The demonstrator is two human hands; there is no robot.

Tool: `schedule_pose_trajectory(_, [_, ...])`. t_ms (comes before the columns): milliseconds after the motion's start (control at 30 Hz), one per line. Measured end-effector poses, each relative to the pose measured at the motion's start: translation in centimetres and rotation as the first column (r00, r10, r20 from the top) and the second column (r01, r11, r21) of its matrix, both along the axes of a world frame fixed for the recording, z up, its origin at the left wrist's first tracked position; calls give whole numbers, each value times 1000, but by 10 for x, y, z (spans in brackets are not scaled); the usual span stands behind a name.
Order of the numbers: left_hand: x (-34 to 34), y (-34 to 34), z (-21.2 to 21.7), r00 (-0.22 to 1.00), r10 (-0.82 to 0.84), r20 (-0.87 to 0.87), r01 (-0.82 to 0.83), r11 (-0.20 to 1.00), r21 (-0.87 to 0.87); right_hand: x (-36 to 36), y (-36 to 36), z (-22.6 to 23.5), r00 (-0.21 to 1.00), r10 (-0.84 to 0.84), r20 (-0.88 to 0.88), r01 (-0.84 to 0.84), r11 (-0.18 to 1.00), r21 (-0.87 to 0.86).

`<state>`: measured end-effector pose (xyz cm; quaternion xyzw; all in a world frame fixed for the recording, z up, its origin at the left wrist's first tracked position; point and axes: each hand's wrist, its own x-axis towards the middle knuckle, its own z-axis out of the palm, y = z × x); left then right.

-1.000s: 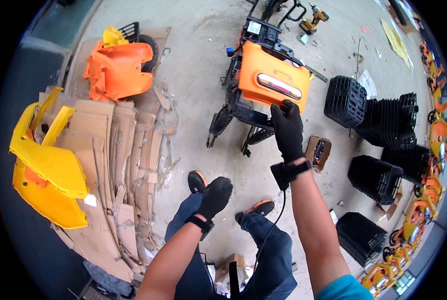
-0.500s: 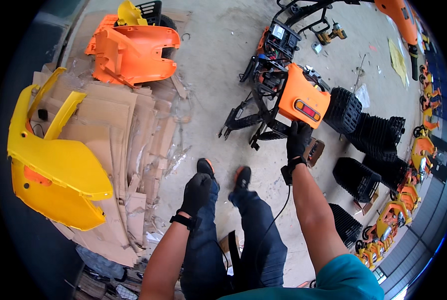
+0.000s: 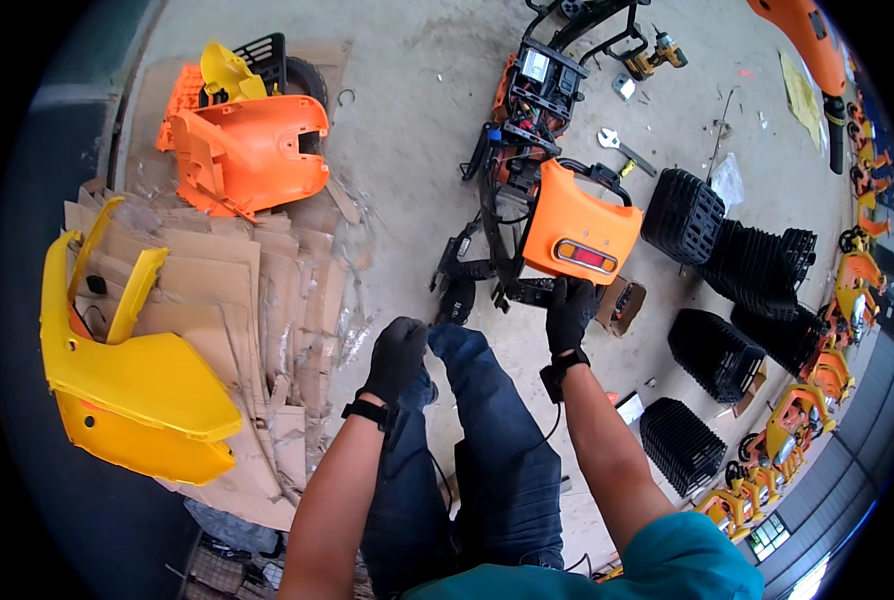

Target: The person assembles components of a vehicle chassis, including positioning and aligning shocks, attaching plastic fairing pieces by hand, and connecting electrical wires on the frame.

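Head: right hand (image 3: 570,312) grips orange tail panel (image 3: 579,222) lower edge.

My left hand (image 3: 397,357), in a black glove, hangs loosely curled above my left knee, forearm bare. My right hand (image 3: 570,315), also gloved, reaches forward at arm's length, fingers closed, farther from my knees than the left.

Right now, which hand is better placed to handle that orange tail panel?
The right hand: it already touches the lower edge of the orange tail panel. The left hand hangs by the knee, apart from it.
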<state>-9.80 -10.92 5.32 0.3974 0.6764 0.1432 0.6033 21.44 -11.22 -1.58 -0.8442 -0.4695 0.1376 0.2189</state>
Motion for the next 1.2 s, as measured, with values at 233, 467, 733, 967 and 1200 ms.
schedule_pose_trajectory(233, [39, 71, -2, 980, 72, 187, -51, 992, -114, 14, 4, 44, 954, 15, -298, -66, 985, -162])
schedule_pose_trajectory(467, [57, 111, -30, 987, -119, 110, 112, 991, 73, -7, 81, 117, 940, 74, -333, -76, 997, 7])
schedule_pose_trajectory(733, [11, 176, -115, 913, -302, -276, 400, 799, 449, -24, 173, 87, 981, 59, -186, -68, 997, -39])
schedule_pose_trajectory(967, [-102, 297, -139, 662, -425, -617, 725, 573, 382, -47, 209, 71, 974, 216, 72, -194, 952, -237])
schedule_pose_trajectory(1200, [-208, 356, -161, 767, -287, -574, 503, 825, 259, -56, 223, 63, 990, 71, 122, -29, 950, -310])
